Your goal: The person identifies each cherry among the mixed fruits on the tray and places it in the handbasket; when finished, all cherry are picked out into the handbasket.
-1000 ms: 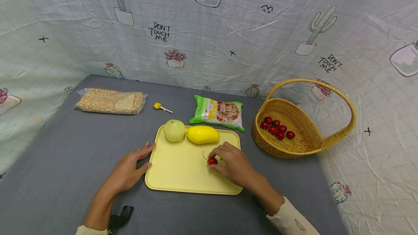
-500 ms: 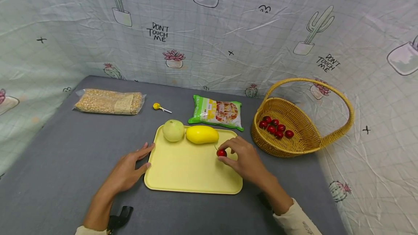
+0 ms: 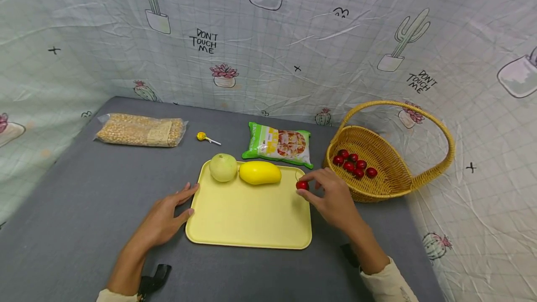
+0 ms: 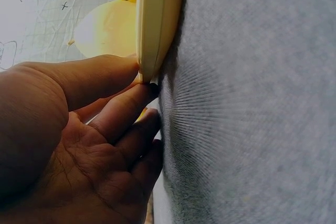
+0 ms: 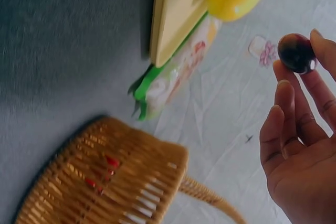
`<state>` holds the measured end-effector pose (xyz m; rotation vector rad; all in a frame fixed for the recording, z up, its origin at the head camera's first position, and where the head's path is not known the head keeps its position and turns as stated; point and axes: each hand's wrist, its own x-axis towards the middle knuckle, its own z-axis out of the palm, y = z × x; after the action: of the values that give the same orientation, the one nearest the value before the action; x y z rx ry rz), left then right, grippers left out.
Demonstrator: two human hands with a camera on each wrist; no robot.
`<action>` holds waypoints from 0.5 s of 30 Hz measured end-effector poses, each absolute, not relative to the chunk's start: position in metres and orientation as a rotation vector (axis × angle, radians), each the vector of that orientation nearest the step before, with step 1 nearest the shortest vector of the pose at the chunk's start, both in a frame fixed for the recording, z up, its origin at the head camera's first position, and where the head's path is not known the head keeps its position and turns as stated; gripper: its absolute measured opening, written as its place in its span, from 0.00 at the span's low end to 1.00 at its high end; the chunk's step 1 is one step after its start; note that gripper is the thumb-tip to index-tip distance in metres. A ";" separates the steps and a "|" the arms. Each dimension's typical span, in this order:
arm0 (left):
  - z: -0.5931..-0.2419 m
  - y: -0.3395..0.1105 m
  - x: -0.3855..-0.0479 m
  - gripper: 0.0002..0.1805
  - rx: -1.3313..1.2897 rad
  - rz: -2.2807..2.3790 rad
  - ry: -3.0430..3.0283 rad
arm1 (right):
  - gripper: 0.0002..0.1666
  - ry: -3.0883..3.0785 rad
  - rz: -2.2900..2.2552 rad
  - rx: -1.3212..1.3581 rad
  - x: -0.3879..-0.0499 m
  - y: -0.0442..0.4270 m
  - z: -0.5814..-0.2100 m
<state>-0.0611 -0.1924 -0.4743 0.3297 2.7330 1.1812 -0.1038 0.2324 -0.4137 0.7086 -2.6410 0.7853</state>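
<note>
A red cherry [image 3: 302, 185] with a thin stem is pinched between the thumb and fingertips of my right hand [image 3: 335, 199], above the right side of the yellow tray [image 3: 247, 218]. In the right wrist view the same cherry [image 5: 297, 53] looks dark, held at the fingertips. My left hand [image 3: 165, 216] rests at the tray's left edge, thumb and fingertips spread apart and touching its rim. On the tray's far side lie a pale green round fruit [image 3: 223, 168] and a yellow mango [image 3: 260, 173]. To the right stands a wicker basket [image 3: 398, 171] with several cherries [image 3: 349, 167] inside.
The basket's tall handle [image 3: 444, 125] arches over it, close to my right hand. Behind the tray lie a green and white snack packet [image 3: 278, 144], a yellow lollipop [image 3: 202, 136] and a bag of corn kernels [image 3: 140, 129]. A printed cloth hangs behind the grey table [image 3: 84, 209].
My right hand has lifted the cherry and carried it from mid-tray to the right and farther back, toward the basket. The left hand has stayed at the tray's edge.
</note>
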 end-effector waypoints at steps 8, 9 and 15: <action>-0.474 -0.193 -0.061 0.37 0.330 1.179 2.736 | 0.17 -2.618 0.777 0.633 -0.107 0.249 -0.407; -0.474 -0.193 -0.061 0.37 0.331 1.179 2.737 | 0.18 -2.619 0.776 0.623 -0.108 0.251 -0.407; -0.474 -0.193 -0.060 0.37 0.335 1.180 2.738 | 0.19 -2.596 0.767 0.558 -0.110 0.266 -0.406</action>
<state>-0.0604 -0.1929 -0.4742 0.3348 2.7380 1.1798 -0.1100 0.2664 -0.4060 0.5580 -2.5961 0.7667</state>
